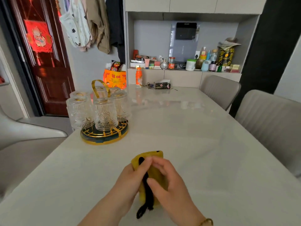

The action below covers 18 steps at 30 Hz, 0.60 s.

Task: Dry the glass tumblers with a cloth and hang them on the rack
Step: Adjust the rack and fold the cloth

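The yellow cloth [157,160] with its black strip is held just over the near tabletop [195,144], left hand [130,178] and right hand [169,181] both curled around it, while the glass tumblers [105,115] hang inverted on the gold rack [104,138] farther left.

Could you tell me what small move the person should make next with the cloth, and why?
Probably lay the yellow cloth down on the table. The left hand and right hand both grip it folded, and every tumbler in view hangs upside down on the gold rack, none loose on the table. Whether any is still wet cannot be told.
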Each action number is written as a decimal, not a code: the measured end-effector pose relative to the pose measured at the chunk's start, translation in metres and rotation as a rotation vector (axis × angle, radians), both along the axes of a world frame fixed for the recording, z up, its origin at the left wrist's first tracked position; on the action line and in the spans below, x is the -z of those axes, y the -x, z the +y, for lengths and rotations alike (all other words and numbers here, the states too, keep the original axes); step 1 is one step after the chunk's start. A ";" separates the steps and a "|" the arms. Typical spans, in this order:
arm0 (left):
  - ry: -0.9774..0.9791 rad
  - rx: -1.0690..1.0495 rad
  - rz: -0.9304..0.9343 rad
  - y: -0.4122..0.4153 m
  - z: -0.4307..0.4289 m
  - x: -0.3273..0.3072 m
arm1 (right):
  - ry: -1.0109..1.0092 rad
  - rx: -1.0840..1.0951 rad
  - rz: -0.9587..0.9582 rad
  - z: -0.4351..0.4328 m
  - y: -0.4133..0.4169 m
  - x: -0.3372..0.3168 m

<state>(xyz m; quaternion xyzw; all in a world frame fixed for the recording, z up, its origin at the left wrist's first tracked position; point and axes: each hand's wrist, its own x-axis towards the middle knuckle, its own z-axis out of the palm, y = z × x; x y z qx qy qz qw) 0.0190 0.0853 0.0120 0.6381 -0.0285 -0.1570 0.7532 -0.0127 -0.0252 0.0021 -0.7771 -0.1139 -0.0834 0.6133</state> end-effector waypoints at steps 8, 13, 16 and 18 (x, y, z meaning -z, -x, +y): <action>0.098 0.144 0.018 0.034 -0.031 0.010 | 0.221 0.315 -0.165 -0.022 0.040 0.016; 0.048 0.194 -0.006 0.044 -0.050 0.015 | 0.322 0.421 -0.159 -0.042 0.056 0.019; 0.085 0.215 0.051 0.048 -0.062 0.020 | 0.241 0.457 -0.093 -0.058 0.061 0.013; 0.156 0.248 0.118 0.051 -0.075 0.019 | 0.179 0.473 -0.075 -0.071 0.067 0.007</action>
